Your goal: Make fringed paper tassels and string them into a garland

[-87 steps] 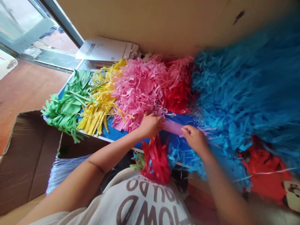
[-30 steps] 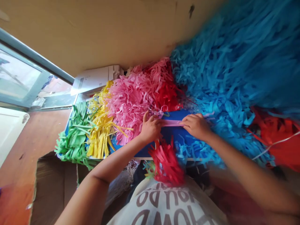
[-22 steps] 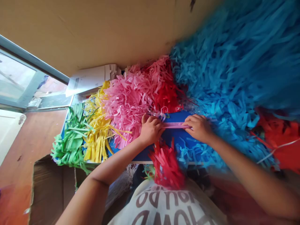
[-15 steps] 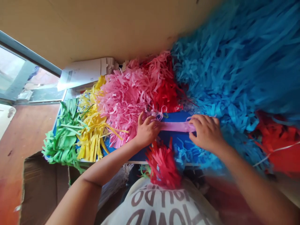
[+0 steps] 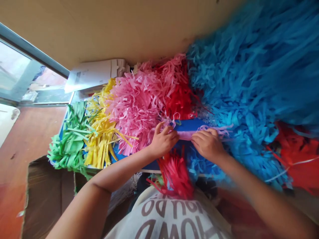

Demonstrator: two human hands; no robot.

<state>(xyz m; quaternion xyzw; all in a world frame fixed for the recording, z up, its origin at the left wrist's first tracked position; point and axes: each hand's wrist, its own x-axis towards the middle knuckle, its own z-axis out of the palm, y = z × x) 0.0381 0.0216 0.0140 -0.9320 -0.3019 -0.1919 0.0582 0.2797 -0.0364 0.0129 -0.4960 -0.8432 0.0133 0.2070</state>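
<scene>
A narrow lilac strip of fringed tissue paper (image 5: 185, 135) stretches between my two hands over the blue tabletop (image 5: 187, 125). My left hand (image 5: 164, 138) is closed on its left end, index finger raised a little. Closed on the strip's right part is my right hand (image 5: 207, 143), with thin lilac fringe strands spreading out beyond it to the right. Just behind my left hand lies a heap of pink paper fringe (image 5: 139, 109). A red fringe bundle (image 5: 176, 176) hangs over the table's front edge against my shirt, below both hands.
Yellow fringe (image 5: 99, 132) and green fringe (image 5: 71, 139) lie along the table's left side. A large blue fringe mass (image 5: 251, 83) fills the right. Stacked white card sheets (image 5: 92, 74) rest by the wall. An open cardboard box (image 5: 45, 196) stands below the left corner.
My right hand has moved left along the lilac strip, so less of it shows between my hands. More loose fringe now shows beyond my right hand. The view has shifted slightly.
</scene>
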